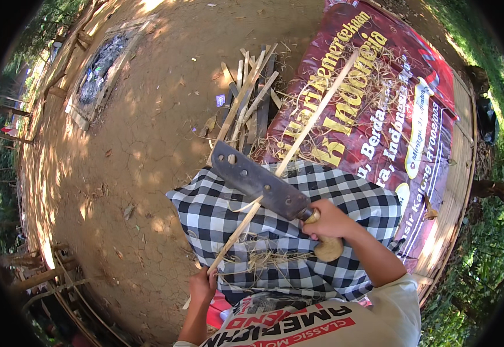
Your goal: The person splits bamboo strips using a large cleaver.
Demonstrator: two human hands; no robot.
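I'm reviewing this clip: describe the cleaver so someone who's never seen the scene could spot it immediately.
Start with the black-and-white checked cloth at the lower middle, beside the maroon banner. Over its upper part, the right hand grips the cleaver. Its broad, dark metal blade with round holes crosses the pale strip, which is long, thin and much lighter.

From the wearer's head, one view (a wide fisheye) faces down, close above the checkered cloth (pixel 286 232).
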